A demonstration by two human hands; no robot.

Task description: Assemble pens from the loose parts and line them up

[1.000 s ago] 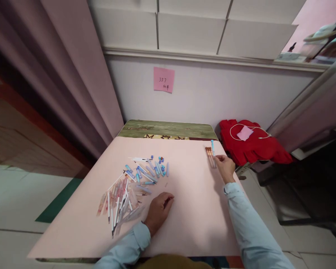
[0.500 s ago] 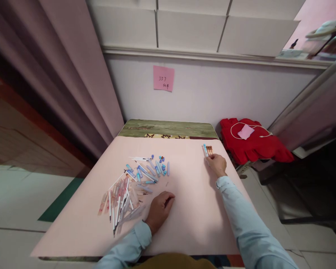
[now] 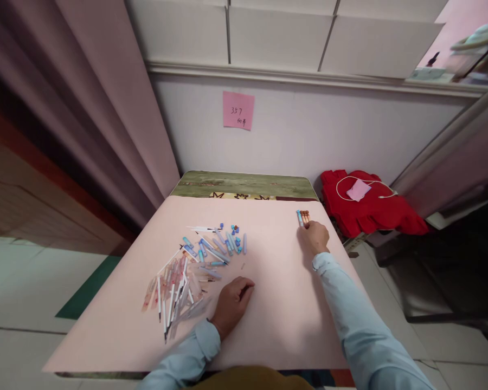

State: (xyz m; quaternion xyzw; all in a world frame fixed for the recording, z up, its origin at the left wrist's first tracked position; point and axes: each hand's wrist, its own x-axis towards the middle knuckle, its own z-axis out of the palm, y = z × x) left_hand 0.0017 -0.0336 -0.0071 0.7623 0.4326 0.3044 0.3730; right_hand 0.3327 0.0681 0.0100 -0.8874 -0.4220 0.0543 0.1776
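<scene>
At the far right of the table, my right hand point(image 3: 318, 237) is closed with its fingertips on the lower part of a blue-topped pen point(image 3: 300, 218). That pen stands at the left end of a row beside several brown-topped pens point(image 3: 306, 215), whose lower ends my fingers hide. My left hand point(image 3: 232, 306) rests curled on the table, thumb against the fingers, and I see nothing in it. Left of it lies a loose heap of clear pinkish pen barrels point(image 3: 173, 279) and white refills point(image 3: 171, 303). Blue pen parts point(image 3: 229, 244) and small blue caps point(image 3: 235, 230) lie farther back.
A pale pink sheet point(image 3: 276, 309) covers most of the table, with a green strip point(image 3: 248, 184) showing at the back. Red cloth point(image 3: 374, 208) with a white cable lies on a stand to the right. A pink note point(image 3: 238, 110) is stuck to the wall.
My right hand and the blue-topped pen have shifted very slightly, the pen now close against the brown-topped ones. My left hand stays in place. The view has tilted a little.
</scene>
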